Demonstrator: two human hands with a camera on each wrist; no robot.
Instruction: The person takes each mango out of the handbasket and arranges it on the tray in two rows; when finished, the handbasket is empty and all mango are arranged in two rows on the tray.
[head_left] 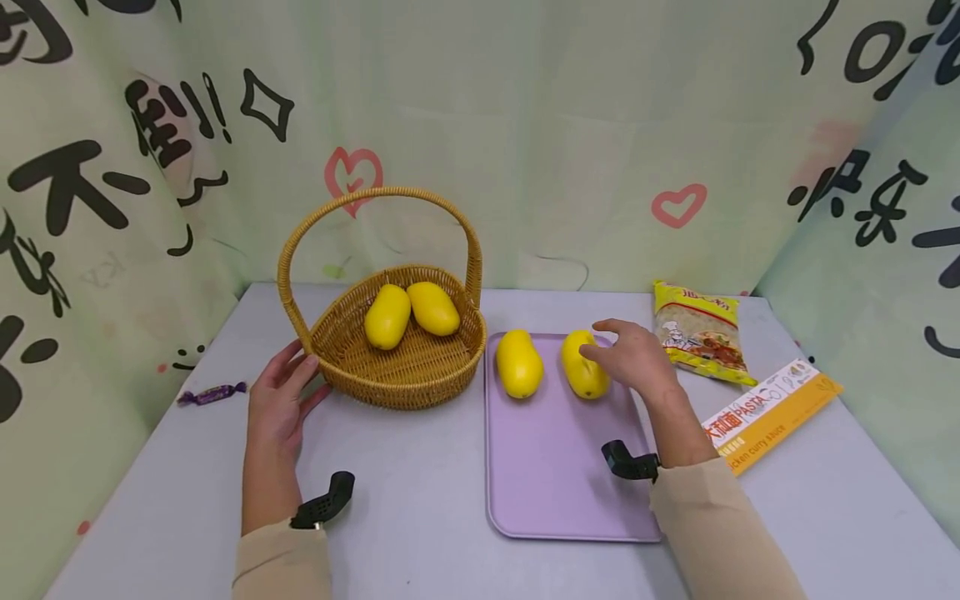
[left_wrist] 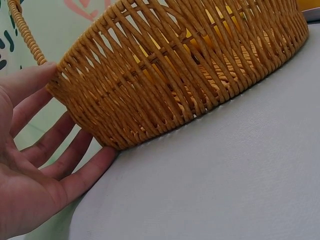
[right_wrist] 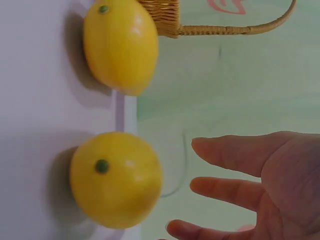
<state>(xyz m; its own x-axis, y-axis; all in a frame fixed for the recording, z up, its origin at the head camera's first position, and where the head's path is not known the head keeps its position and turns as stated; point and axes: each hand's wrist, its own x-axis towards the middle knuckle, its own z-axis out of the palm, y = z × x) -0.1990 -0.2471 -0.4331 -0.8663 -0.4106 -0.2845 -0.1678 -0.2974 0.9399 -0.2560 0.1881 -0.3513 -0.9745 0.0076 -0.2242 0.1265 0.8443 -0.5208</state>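
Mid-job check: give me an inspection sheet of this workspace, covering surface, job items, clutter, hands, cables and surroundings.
Surface: white table, purple tray on it.
Job items: two yellow fruits in the wicker basket; two more on the tray.
Clutter: wrapped candy, yellow food bag, pasta packet.
Hands: left hand touches the basket's side; right hand, fingers spread, is near the tray's right-hand fruit, apart from it.
Cables: nothing seen.
Surroundings: pale green curtain with black lettering, red hearts.

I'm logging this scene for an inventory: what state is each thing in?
Wicker basket: upright, loaded
Basket fruits: lying side by side inside
Purple tray: flat, loaded
Tray fruits: lying apart from each other
Left hand: touching the basket's side
Right hand: fingers apart, not touching the fruit
Yellow packet: filled, looks sealed
Pasta box: lying down, partly hidden
Purple candy: wrapped, ends twisted
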